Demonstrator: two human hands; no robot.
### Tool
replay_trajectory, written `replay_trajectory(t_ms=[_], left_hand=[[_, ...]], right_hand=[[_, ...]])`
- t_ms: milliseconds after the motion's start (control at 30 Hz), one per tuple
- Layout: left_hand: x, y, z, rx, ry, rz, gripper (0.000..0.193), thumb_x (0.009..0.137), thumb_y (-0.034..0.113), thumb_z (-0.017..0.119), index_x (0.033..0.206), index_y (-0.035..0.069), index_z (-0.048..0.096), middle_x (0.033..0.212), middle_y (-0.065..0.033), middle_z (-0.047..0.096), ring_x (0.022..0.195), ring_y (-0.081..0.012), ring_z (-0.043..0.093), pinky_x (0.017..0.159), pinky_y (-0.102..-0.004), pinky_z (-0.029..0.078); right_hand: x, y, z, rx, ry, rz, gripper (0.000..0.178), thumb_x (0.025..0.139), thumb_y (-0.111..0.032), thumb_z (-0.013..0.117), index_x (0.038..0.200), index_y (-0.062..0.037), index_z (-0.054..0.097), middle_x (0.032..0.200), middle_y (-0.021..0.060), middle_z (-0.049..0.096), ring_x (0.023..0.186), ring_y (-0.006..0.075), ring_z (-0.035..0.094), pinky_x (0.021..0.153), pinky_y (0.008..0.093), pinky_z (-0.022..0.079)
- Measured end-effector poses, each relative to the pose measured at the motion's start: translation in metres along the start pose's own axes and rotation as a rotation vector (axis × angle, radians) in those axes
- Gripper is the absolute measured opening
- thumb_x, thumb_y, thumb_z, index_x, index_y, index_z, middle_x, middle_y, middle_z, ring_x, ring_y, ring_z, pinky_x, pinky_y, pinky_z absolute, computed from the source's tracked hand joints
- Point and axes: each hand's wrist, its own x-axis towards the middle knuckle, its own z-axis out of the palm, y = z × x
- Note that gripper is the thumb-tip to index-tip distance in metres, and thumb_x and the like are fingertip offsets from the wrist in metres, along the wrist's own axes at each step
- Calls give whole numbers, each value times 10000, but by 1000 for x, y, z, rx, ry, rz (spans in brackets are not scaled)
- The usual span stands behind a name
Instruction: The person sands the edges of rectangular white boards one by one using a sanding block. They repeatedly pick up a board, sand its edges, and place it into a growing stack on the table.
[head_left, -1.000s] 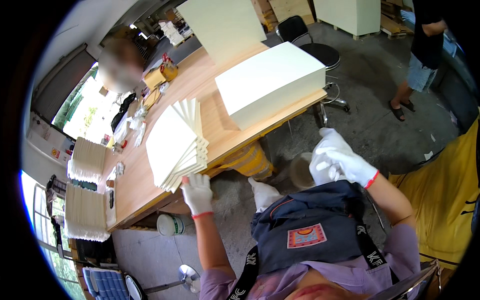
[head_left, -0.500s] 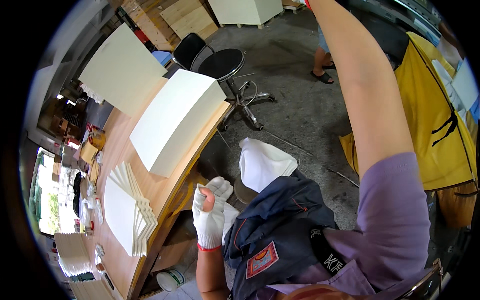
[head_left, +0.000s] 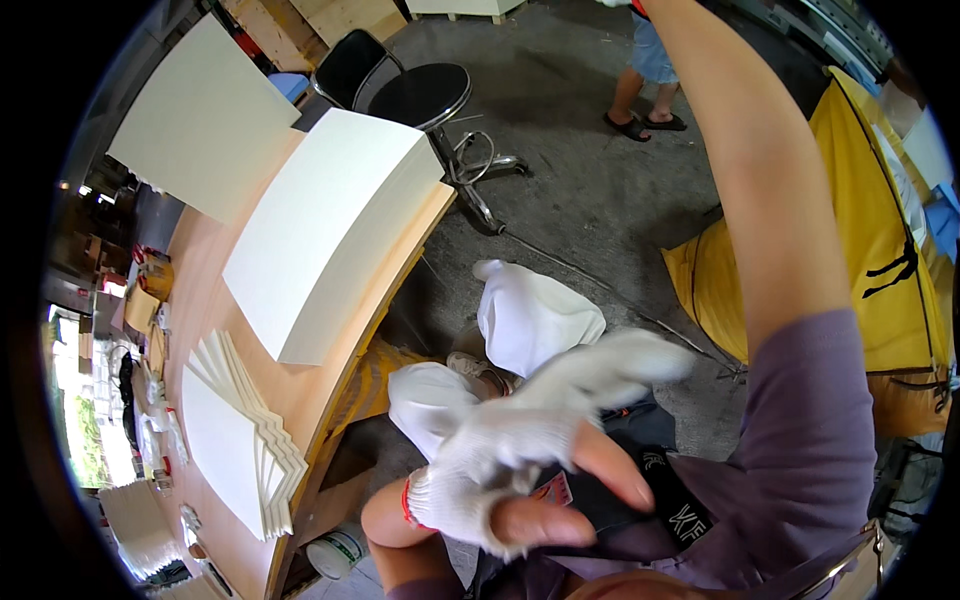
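My left hand is raised in front of my body in a white knit glove with a red cuff. Its thumb and one finger are bare at the tips, and its outstretched fingers are smeared by motion. Nothing shows in it. Below it lie my dark apron and purple shirt. My right arm reaches far up to the top edge, where only a sliver of my gloved right hand shows; its fingers are hidden. To the left, a wooden table bears a thick stack of white sheets and a fanned pile of white sheets.
Another upright white stack stands at the table's far end. Beyond it is a black wheeled chair. A person's legs in sandals show far off. A yellow cloth bag stands at the right, and a white bucket under the table.
My left hand has swung right across my apron, and its fingers have spread from a curl. My right arm stays stretched upward. The view has shifted slightly, and more of the other person's legs shows.
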Motion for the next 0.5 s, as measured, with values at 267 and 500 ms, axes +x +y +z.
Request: replay_trajectory(t_ms=[267,500], left_hand=[[35,-39,-3,-559,-533,348,716,936,227,695,1591,294,415,1157,-139,661,1378,-740,290,1131,-766,329],[52,-67,12,-762,-684,263,325,942,191,715,1243,102,628,1425,-274,527,1486,-539,352,1237,-589,304]], right_hand=[[-72,60,68,-218,-61,206,486,1012,-251,625,1461,-171,458,776,87,596,481,181,473,426,361,364],[-227,42,72,-984,-57,319,732,968,-438,618,1590,-118,401,936,104,734,675,202,688,654,384,561]])
